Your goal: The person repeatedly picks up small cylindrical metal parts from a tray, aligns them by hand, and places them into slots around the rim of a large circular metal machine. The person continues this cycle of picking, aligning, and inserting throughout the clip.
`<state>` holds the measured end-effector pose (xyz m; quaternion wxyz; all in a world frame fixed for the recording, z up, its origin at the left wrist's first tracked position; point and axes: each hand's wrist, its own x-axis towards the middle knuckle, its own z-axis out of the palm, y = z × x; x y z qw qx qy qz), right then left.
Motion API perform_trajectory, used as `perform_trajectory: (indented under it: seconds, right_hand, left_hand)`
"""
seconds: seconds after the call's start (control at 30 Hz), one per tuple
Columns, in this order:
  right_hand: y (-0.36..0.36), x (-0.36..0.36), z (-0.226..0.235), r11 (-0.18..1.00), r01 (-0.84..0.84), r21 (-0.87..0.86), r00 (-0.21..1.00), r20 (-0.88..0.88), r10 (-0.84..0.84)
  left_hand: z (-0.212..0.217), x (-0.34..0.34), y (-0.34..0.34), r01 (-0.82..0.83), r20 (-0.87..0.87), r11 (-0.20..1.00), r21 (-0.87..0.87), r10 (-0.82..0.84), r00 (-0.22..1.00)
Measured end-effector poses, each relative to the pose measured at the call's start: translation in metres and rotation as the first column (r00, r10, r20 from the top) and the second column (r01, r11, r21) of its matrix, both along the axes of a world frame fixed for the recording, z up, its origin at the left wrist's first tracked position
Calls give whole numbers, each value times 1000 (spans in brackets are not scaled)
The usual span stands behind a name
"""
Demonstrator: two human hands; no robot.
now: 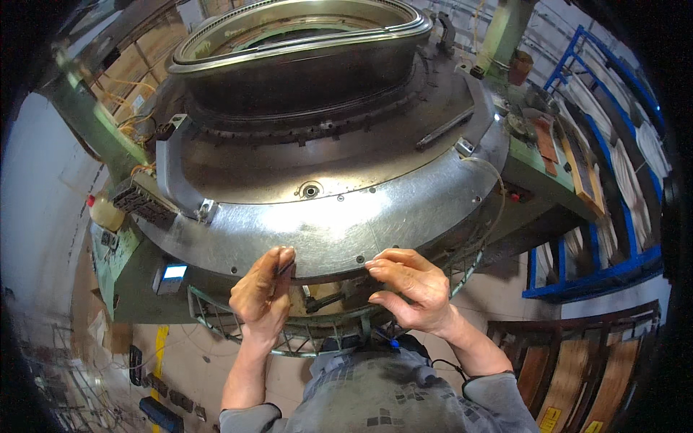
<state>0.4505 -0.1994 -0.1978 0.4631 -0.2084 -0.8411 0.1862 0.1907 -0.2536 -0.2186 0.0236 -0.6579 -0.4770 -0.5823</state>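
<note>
Both of my hands are at the front edge of a bright steel ring plate point(328, 234) on a large round machine. My left hand point(260, 296) is closed at the plate's edge, fingers bent toward the thumb. A small dark strip shows between them, too little to name. My right hand point(417, 289) is farther right along the same edge. Its fingers reach over the rim beside a dark screw hole point(360, 259), and its thumb stands apart below them. Nothing shows in this hand. Below the plate, between my hands, is a dark metal bar point(325, 301).
A dark cylinder point(303, 83) with a toothed rim rises behind the plate. A curved grey arm point(170, 169) stands at left, near a bottle point(106, 213) with a red cap. A thin cable point(499, 191) hangs at right. A blue rack point(595, 274) holds white sheets.
</note>
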Motion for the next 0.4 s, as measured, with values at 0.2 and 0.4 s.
perform_trajectory:
  seconds: [0.2,0.4]
  right_hand:
    - [0,-9,-13,1000,-19,11,1000,5,19]
    - [0,-4,-14,993,-38,114,999,34,35]
  left_hand:
    - [4,-7,-15,-152,-53,987,-57,149,987]
    - [0,-10,-13,-149,29,989,18,148,989]
